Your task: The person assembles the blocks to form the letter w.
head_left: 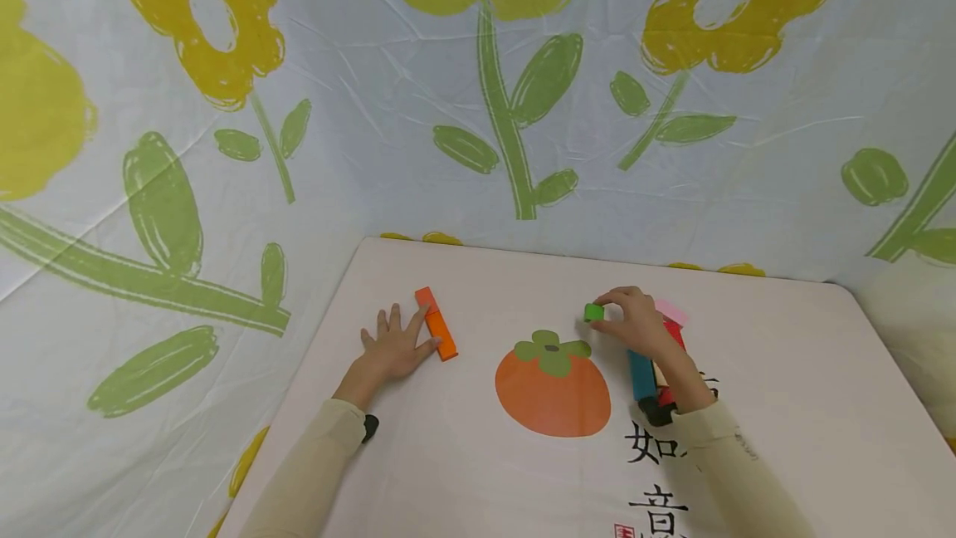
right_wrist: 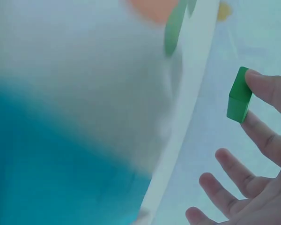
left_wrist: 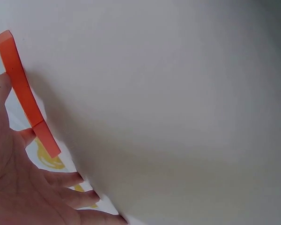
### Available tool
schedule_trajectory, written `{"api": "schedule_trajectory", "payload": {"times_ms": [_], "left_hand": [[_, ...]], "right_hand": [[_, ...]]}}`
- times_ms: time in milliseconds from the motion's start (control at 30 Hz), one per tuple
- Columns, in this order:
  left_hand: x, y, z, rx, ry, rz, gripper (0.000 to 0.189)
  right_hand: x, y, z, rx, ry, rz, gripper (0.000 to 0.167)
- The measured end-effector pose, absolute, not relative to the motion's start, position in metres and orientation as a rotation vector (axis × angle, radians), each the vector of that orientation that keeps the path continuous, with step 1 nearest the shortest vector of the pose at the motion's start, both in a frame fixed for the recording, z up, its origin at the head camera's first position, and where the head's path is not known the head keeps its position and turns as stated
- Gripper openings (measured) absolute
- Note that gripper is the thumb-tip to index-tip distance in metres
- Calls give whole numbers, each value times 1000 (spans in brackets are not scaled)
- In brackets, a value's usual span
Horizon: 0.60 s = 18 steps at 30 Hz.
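Note:
On the left part of the table, two orange blocks lie end to end in a slanting line, a longer one (head_left: 442,337) nearer me and a shorter one (head_left: 425,298) beyond it. My left hand (head_left: 390,354) rests beside them with its fingers spread, thumb and index fingertips touching their left side. In the left wrist view, the seam between the blocks sits by the index fingertip. My right hand (head_left: 639,324) pinches a small green block (right_wrist: 240,96) between thumb and index finger, its other fingers loosely extended. Whether this block touches the table is hard to tell.
Under my right forearm sits a cluster of blocks, partly hidden: a blue block (head_left: 641,374), a red block (head_left: 675,332), a pink block (head_left: 671,311) and a beige piece. The table mat (head_left: 478,480) bears a printed persimmon and black characters. Flower-patterned cloth (head_left: 358,148) rises behind.

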<state>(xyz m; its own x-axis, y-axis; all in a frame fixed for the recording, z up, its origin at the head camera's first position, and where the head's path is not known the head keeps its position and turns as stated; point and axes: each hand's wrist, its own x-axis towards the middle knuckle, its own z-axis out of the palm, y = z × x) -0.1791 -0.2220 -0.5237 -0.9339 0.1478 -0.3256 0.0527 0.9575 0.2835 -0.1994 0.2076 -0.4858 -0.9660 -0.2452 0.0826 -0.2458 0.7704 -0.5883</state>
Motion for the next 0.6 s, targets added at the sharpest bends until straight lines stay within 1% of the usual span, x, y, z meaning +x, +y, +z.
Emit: {"api": "schedule_trajectory", "payload": {"times_ms": [200, 600], "left_hand": [[-178, -222, -523, 141, 2760, 389, 80], [-179, -221, -524, 147, 2749, 387, 80]], "right_hand": [[-191, 170, -487, 556, -2921, 1039, 31], [-186, 108, -493, 696, -2938, 1142, 28]]}}
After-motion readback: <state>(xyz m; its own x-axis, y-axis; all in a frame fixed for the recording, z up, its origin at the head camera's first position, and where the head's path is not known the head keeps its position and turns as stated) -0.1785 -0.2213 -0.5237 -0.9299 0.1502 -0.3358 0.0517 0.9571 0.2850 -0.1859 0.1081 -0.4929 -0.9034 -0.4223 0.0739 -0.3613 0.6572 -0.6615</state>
